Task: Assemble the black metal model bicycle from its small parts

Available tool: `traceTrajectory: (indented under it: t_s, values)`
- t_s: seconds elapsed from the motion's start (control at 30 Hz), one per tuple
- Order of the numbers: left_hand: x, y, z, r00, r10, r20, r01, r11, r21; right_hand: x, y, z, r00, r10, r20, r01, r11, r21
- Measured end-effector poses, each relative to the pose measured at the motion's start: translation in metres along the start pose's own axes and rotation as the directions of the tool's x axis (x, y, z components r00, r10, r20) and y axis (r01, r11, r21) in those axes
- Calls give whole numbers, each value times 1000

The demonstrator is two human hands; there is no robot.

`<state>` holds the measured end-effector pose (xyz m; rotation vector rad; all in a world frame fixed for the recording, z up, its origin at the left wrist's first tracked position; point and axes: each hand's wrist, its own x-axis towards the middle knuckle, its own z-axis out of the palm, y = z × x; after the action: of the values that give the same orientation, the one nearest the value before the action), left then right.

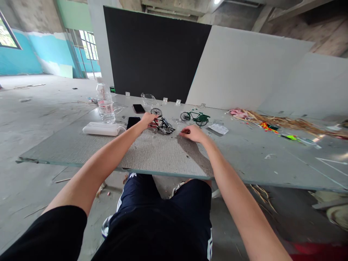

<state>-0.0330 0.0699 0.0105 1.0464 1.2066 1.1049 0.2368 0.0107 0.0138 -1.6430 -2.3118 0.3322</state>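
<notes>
A small black model bicycle point(166, 126) is tilted over the grey table, its front wheel raised toward the back left. My left hand point(150, 120) is closed on its front part. Just right of its rear wheel, my right hand point(191, 133) rests low over the table with its fingers curled and the fingertips close together; whether anything small is between them cannot be made out. Behind my right hand a green model bicycle point(195, 117) stands upright on the table.
Left of my hands are a white power strip or box point(100, 129), a clear water bottle point(105, 105) and two dark phones point(139, 108). A paper slip point(218, 128) lies right of the green bicycle. Straw-like strands point(288, 125) lie far right. Black and white panels stand behind.
</notes>
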Motion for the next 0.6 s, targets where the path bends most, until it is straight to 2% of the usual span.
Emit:
traceTrajectory:
  t_s: [0.13, 0.4, 0.6]
  values:
    - [3, -1, -1, 1000, 1, -2, -1, 1000, 8, 5, 2, 9, 999, 45, 14, -45, 998, 34]
    - [1, -1, -1, 1000, 3, -12, -3, 1000, 28, 5, 3, 8, 994, 106, 18, -107, 994, 30]
    - [3, -2, -1, 1000, 6, -21, -6, 1000, 10, 4, -1, 9, 997, 74, 15, -74, 997, -17]
